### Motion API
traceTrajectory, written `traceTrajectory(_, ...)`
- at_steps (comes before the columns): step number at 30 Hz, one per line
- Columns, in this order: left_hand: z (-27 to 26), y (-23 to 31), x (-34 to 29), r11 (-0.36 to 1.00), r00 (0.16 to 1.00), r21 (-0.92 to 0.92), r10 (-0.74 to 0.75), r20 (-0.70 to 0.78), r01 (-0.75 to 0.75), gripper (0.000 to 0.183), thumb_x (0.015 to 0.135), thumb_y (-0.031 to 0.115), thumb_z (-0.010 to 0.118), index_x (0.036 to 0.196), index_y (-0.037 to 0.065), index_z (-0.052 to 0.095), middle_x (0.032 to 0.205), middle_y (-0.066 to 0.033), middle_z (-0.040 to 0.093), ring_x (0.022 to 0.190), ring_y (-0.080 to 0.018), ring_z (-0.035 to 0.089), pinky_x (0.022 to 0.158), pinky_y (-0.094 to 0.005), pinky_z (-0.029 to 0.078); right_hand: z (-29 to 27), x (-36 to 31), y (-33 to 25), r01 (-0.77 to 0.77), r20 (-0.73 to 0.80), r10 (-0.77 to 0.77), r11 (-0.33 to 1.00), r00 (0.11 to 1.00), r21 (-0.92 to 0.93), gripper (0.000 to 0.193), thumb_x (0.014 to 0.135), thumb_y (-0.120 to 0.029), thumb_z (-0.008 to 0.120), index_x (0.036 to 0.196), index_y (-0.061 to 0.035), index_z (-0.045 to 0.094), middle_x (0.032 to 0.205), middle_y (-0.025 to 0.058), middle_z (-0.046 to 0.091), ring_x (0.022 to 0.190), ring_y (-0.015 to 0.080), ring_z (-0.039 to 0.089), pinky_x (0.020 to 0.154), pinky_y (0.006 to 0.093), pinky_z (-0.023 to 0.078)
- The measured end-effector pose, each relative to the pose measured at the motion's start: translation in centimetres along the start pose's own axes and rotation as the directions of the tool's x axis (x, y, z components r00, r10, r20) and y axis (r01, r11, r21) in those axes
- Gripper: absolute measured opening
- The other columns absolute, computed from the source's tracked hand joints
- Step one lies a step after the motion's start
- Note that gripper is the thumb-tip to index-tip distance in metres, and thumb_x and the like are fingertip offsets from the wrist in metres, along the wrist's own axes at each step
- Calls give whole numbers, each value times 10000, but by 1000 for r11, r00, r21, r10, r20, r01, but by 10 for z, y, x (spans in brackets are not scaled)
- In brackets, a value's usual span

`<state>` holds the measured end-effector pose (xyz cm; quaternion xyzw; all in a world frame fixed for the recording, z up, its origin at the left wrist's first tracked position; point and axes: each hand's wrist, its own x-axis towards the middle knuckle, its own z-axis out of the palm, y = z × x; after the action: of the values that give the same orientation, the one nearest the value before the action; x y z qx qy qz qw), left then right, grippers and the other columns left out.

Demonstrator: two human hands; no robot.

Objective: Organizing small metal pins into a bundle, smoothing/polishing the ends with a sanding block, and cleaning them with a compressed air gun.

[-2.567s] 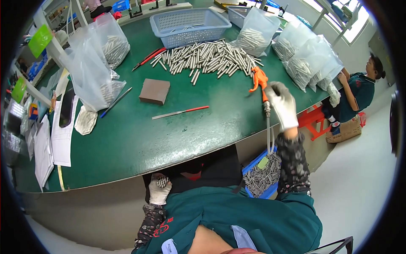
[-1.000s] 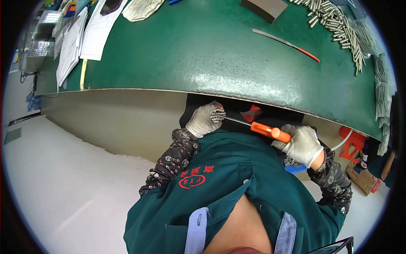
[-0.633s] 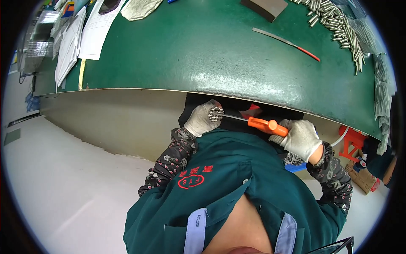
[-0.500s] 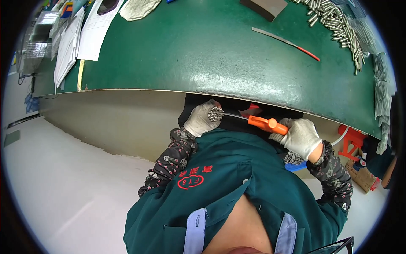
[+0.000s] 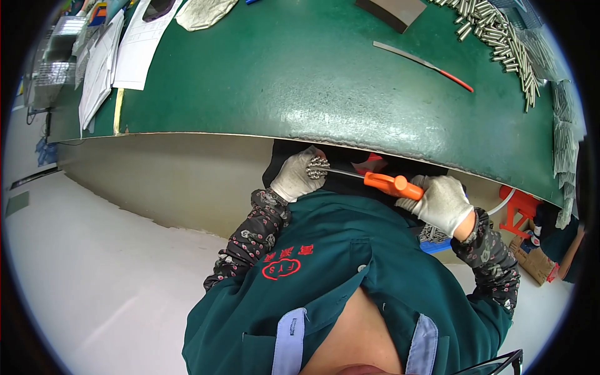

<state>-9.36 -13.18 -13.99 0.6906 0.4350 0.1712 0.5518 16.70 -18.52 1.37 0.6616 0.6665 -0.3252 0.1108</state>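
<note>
My left hand (image 5: 296, 177), in a pale work glove, is closed round a bundle of short metal tubes (image 5: 317, 167), their ends showing. My right hand (image 5: 442, 204), gloved alike, grips the butt of an orange-handled tool (image 5: 394, 184) with a thin metal shaft. The shaft's tip meets the ends of the tubes; whether it sits inside one is too small to tell. Both hands are over my lap, just below the near edge of the green table (image 5: 269, 81).
On the table lie a red-handled file (image 5: 425, 65), a brown block (image 5: 392, 12), a heap of metal tubes (image 5: 500, 44), papers (image 5: 134, 56) and a spare glove (image 5: 203, 12). A blue tray (image 5: 435, 245) of metal parts is beside my right forearm. A red stool (image 5: 519, 209) stands at right.
The orange-handled tool and my right hand have shifted slightly left, toward the tubes. My left hand stays nearly still round the bundle.
</note>
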Motion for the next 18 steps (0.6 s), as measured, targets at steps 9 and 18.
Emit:
traceTrajectory(9, -3, 5, 2, 997, 997, -20, -79, 4, 79, 203, 591, 96, 661, 762, 41, 567, 813, -76, 539, 709, -229, 552, 647, -297, 453, 1, 0, 2, -27, -13, 27, 1000, 1000, -6, 453, 706, -518, 594, 864, -95, 633, 624, 132, 595, 618, 315, 590, 592, 393, 465)
traceTrajectory(18, -4, 0, 2, 1000, 999, -26, -15, 46, 16, 196, 580, 89, 671, 744, 52, 570, 839, -75, 535, 717, -217, 551, 635, -299, 446, 2, -6, 2, -20, 74, 14, 997, 997, 77, 445, 706, -498, 612, 840, -73, 631, 625, 131, 596, 618, 313, 590, 584, 389, 467)
